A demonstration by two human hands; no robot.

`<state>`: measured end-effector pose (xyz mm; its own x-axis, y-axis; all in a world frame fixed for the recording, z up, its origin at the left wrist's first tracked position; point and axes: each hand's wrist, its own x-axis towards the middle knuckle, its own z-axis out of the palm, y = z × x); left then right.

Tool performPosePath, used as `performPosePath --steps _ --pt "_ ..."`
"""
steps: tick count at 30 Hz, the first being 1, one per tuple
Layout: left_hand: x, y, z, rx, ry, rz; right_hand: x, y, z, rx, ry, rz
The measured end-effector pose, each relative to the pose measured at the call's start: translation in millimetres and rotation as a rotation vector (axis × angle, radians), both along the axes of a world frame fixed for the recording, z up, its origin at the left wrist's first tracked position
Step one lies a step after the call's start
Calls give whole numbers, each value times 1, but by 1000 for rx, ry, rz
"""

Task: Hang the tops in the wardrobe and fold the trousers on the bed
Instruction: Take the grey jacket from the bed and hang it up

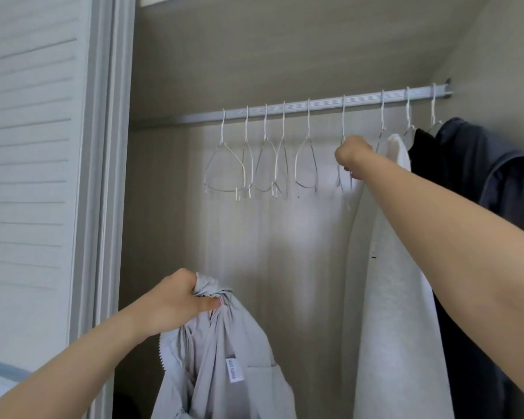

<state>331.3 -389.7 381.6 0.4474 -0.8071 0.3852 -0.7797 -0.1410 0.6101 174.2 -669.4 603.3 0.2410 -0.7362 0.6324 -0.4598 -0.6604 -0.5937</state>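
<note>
Grey zip-up top [221, 358], bunched at the collar, gripped in the left hand [170, 303] at seven o'clock, fingers curled over the gathered cloth, thumb pressed across it, the rest hanging below the fist. Farther in, at one o'clock, right hand [350, 155] closed round a white wire hanger [344, 176] on the rail [315, 105]. Five bare hangers [224, 167] at eleven o'clock. Three hung garments at two o'clock: white top [397, 267], black top [425, 152], dark blue top [478, 170].
</note>
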Motion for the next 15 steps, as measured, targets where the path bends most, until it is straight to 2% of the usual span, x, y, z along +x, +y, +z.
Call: performPosePath --steps 2,5,10,15 --pt "-1 0 -1 5 19 12 -3 0 2 36 -167 72" --pt "-3 2 -4 9 46 33 -10 5 2 56 -311 128" --pt "-13 9 -17 -15 86 90 -27 29 -16 21 -431 171" --pt "-27 25 -40 -127 162 113 -62 79 -64 44 -444 280"
